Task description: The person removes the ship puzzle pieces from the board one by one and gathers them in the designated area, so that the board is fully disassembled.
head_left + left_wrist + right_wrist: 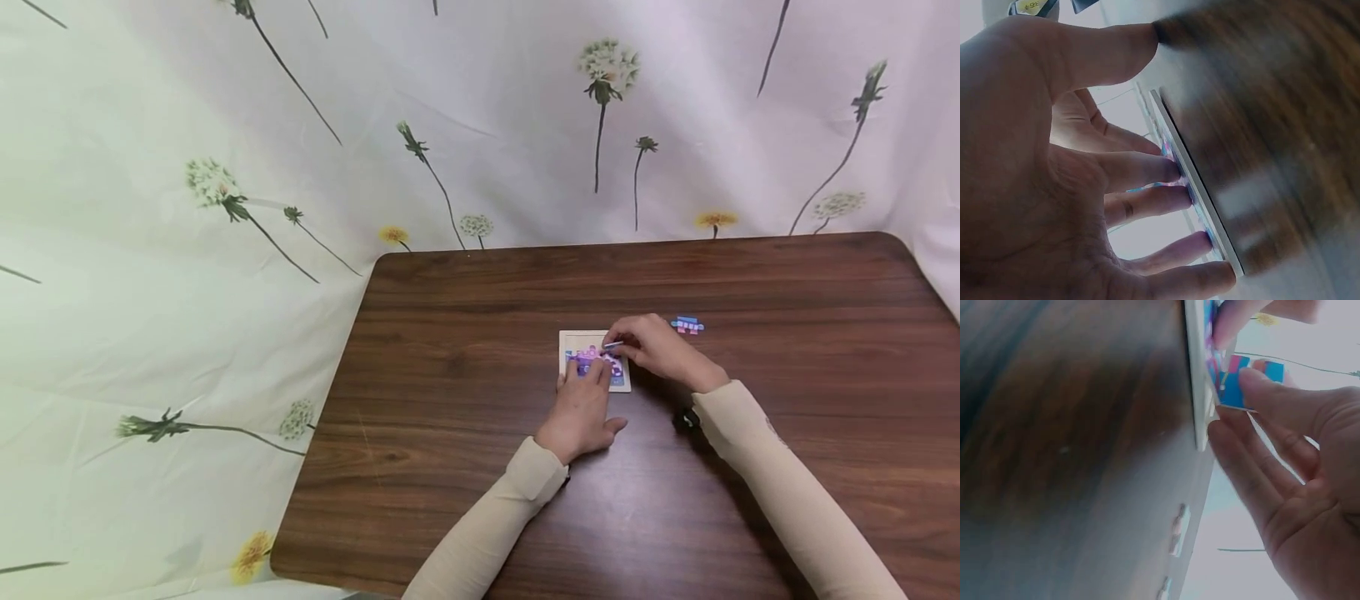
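Observation:
A small square puzzle board [570, 340] with a pale border and a purple, pink and blue picture lies flat on the table. My left hand [581, 412] rests its outstretched fingertips on the picture, thumb held off to the side. In the left wrist view those fingers [1154, 206] reach the near side of the thin board. Over the board's right part, my right hand [660, 350] pinches a flat blue puzzle piece [1232, 390] with some pink on it. The piece is tilted up, its lower edge at the board's surface. The fingers cover part of the picture.
Blue and pink puzzle pieces [687, 325] lie on the wooden table [450, 333], right of the board and beyond the right hand. A pale curtain [510, 125] with dandelion prints hangs along the table's far and left edges.

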`<act>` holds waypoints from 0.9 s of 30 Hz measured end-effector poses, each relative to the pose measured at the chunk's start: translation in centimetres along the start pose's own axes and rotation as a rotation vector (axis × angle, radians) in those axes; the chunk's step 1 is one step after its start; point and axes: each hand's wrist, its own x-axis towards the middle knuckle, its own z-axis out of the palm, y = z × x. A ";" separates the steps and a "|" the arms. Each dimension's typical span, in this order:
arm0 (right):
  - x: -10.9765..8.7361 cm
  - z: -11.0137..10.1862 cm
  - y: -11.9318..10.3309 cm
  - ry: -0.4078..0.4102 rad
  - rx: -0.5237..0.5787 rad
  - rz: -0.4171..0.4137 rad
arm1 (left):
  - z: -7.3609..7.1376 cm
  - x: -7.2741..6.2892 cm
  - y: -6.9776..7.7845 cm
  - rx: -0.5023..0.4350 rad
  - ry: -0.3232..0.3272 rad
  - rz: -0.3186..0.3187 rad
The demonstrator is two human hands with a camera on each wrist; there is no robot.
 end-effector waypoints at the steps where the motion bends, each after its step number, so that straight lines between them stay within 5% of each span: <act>1: -0.1 0.0 0.1 0.000 0.016 0.004 | 0.0 0.0 0.0 0.001 -0.003 0.000; 11: -0.7 -0.6 1.1 0.088 0.142 0.034 | 0.1 0.3 0.0 0.001 -0.010 -0.005; 27: -3.8 -4.1 2.9 0.306 0.118 0.217 | 0.5 0.2 -0.1 0.014 0.014 0.016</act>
